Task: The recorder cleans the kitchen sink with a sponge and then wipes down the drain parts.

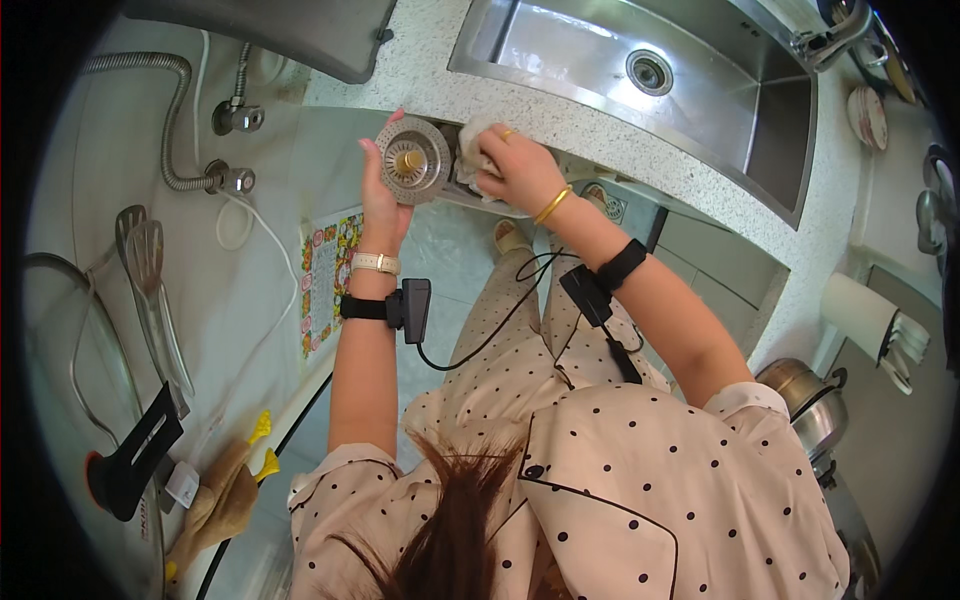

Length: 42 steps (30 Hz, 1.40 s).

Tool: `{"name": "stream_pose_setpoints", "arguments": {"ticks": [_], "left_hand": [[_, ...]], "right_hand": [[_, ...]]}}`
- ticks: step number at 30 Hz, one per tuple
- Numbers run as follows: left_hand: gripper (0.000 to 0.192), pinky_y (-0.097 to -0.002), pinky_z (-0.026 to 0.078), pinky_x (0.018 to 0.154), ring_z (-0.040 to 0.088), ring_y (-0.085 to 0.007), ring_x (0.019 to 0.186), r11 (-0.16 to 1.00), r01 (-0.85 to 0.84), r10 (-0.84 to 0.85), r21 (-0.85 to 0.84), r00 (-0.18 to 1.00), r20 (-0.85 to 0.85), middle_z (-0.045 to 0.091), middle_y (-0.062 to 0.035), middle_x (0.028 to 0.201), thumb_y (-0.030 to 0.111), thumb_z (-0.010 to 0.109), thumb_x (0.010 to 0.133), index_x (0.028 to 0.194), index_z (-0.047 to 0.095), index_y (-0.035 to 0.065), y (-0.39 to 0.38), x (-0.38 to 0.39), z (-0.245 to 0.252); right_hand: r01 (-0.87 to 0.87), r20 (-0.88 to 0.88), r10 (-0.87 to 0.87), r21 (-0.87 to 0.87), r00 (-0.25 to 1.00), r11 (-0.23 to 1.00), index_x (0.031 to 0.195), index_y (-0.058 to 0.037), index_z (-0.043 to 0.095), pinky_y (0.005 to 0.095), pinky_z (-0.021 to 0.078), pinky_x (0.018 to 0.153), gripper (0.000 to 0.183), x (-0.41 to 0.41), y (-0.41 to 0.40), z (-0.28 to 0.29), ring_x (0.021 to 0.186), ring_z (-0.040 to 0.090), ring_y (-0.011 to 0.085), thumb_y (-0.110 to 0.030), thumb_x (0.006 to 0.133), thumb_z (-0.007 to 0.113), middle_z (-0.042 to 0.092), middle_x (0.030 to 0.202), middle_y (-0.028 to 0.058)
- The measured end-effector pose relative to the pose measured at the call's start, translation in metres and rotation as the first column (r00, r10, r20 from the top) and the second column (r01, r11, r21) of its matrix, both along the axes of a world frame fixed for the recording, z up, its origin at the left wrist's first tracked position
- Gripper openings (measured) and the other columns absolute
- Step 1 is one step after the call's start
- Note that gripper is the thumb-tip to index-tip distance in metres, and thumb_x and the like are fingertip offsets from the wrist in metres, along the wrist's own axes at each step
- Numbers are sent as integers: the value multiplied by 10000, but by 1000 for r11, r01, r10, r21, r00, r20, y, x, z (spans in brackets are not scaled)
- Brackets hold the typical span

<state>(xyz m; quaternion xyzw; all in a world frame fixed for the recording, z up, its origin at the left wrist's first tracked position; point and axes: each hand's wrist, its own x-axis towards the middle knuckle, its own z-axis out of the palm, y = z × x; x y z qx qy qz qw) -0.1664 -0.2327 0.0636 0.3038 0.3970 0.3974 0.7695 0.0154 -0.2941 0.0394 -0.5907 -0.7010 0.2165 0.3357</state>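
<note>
A round stainless steel sink strainer (429, 180) with a brass-coloured knob rests in my left hand (384, 210), its perforated face turned up. My thumb and fingers grip its rim. Right beside it, my right hand (525, 171) clutches crumpled white material (472, 156), either tissue or a thin cloth. Both hands are just in front of the speckled counter edge (600, 150). Below them shows a pale rim (487, 202), perhaps of a bin, mostly hidden by my hands. Beyond the counter edge lies the steel sink (555, 45) with its open drain (649, 73).
A faucet (832, 41) stands at the sink's far right. On the left wall are water valves (232, 180), a braided hose (176, 112) and hanging steel utensils (146, 262). A knife holder (859, 311) and a steel pot (799, 390) are at right. A cable (457, 367) links my wrist devices.
</note>
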Motion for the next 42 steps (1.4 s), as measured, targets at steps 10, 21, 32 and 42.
{"name": "stream_pose_setpoints", "arguments": {"ticks": [10,21,32,42], "left_hand": [[655,-377,400,966,480,-236,1141,998,-70,70,0,987,147,496,-112,1244,548,232,932,1362,328,63,-6,12,1],[678,-380,420,957,496,-231,1139,993,-64,78,-97,986,147,495,-116,1247,573,209,923,1356,336,67,-16,3,0],[665,-354,403,950,505,-223,1104,999,31,-32,31,998,59,513,-115,1213,554,221,933,1362,322,56,-14,14,10],[648,-361,429,943,516,-228,1104,997,70,-71,31,997,28,513,-121,1222,541,231,937,1357,339,59,-9,11,16]], "right_hand": [[-17,-262,49,123,964,992,877,-92,599,360,480,657,221,-40,-9,-4,749,563,287,-36,667,641,524,884,95],[79,-284,-42,120,958,990,729,-28,542,347,451,631,100,-2,0,7,715,516,266,-3,650,600,461,839,100],[-156,124,140,133,982,979,827,-155,673,353,448,659,152,-47,-2,20,787,566,207,-131,703,589,530,818,28],[-21,204,-30,240,979,971,751,-116,683,346,470,686,114,5,13,20,803,553,244,-114,695,584,509,833,64]]}}
